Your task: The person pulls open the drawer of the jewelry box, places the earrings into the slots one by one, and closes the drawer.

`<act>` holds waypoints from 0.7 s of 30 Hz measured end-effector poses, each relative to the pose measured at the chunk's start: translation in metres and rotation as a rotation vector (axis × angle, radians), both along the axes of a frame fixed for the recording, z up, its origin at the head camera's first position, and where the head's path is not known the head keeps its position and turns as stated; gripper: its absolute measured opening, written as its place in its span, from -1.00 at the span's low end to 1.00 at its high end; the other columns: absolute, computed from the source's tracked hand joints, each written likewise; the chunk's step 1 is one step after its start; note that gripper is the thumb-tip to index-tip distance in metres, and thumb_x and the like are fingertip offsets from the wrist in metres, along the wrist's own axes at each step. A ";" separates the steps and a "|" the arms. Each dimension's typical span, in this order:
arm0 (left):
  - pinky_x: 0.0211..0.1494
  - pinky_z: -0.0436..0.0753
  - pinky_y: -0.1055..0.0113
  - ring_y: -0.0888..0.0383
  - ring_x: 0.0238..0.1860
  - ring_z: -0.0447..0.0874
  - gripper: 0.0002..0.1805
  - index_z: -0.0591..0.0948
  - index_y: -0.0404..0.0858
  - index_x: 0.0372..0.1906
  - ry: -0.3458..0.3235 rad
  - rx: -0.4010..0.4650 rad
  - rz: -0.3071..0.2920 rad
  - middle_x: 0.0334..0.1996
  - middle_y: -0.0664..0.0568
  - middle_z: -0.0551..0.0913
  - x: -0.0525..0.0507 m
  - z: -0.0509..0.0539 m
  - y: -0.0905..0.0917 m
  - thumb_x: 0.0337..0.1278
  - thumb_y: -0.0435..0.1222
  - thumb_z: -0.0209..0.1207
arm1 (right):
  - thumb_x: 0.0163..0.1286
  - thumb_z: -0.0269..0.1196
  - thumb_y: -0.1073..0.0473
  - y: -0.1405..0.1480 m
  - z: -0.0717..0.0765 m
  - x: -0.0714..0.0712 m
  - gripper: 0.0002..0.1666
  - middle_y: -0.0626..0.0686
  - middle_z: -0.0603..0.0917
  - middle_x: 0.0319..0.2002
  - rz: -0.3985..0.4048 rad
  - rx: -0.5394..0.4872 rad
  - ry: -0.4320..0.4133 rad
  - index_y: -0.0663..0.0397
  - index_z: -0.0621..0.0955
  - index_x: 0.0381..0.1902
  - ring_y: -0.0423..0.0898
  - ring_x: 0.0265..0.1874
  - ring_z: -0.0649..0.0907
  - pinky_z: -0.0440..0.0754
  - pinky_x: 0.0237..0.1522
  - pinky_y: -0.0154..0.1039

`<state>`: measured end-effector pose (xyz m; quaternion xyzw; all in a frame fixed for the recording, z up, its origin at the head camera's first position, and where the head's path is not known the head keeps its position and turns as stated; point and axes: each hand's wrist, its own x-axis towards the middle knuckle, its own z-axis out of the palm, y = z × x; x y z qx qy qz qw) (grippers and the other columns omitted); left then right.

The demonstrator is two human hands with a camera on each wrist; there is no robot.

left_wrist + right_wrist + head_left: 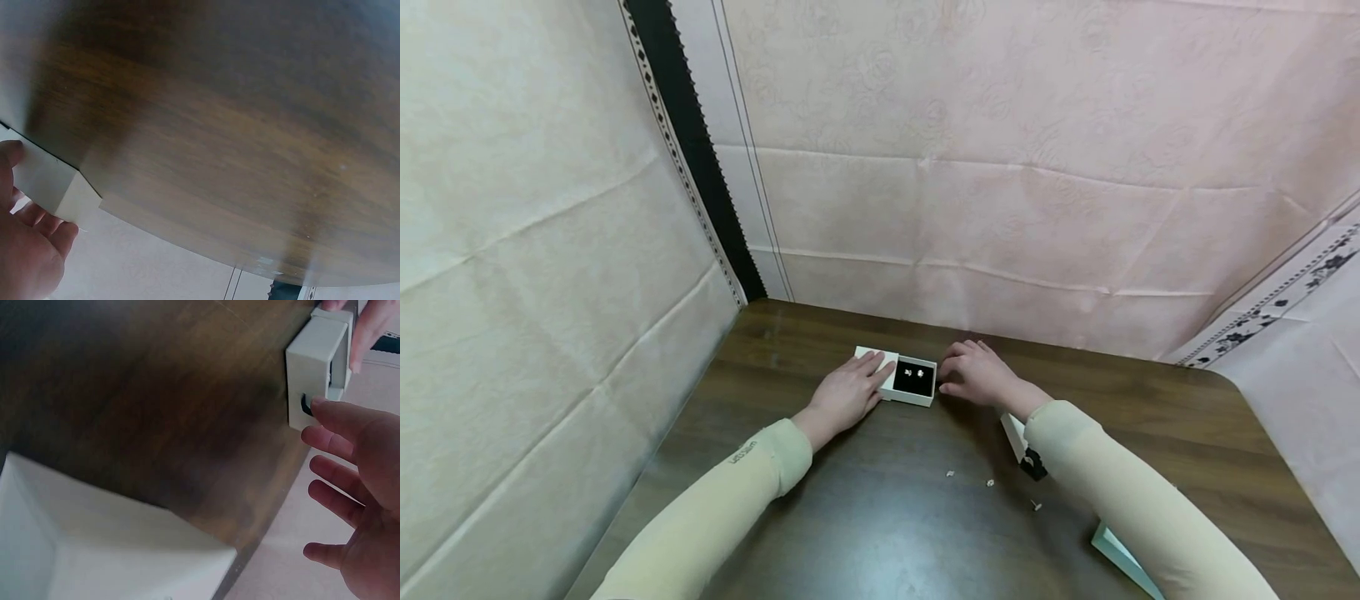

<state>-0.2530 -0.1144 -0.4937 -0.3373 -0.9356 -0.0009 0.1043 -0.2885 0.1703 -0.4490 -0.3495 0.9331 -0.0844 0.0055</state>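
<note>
Grips white box with left hand on brown worktop, before creased pale cloth. Holds right hand beside it, fingers loose.

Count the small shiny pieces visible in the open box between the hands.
2: the left piece and the right piece, side by side on the black insert. More may be hidden inside the white cover under the left hand.

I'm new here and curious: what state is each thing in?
White box: drawer partly slid out
Two shiny pieces: on black padding
Three small bits: loose on the table
Second white box: partly hidden
Pale green object: partly hidden
Left hand: holding the white box
Right hand: at the drawer's end, fingers apart
</note>
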 end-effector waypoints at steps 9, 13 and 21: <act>0.56 0.45 0.05 -0.09 0.55 0.43 -0.36 0.44 -0.18 0.60 -0.002 -0.008 0.003 0.55 -0.20 0.43 0.000 0.000 0.000 0.55 -0.14 0.27 | 0.41 0.48 0.10 -0.007 -0.009 0.001 -0.85 0.15 0.69 0.12 0.008 0.004 0.014 0.05 0.79 -0.20 0.21 0.16 0.61 0.41 0.40 0.45; 0.56 0.46 0.05 -0.09 0.54 0.44 -0.36 0.45 -0.18 0.59 0.001 -0.006 0.005 0.55 -0.19 0.44 0.002 0.001 -0.001 0.54 -0.14 0.28 | 0.39 0.49 0.15 -0.007 -0.014 0.000 -0.87 0.17 0.70 0.11 0.024 -0.039 0.022 0.10 0.78 -0.24 0.21 0.13 0.62 0.48 0.36 0.34; 0.56 0.45 0.04 -0.09 0.55 0.42 -0.35 0.44 -0.18 0.60 -0.006 -0.001 0.009 0.56 -0.20 0.43 0.001 0.000 0.000 0.54 -0.15 0.28 | 0.40 0.46 0.26 -0.007 -0.025 -0.008 -0.92 0.20 0.71 0.07 0.033 -0.109 0.023 0.10 0.76 -0.33 0.19 0.08 0.63 0.56 0.28 0.19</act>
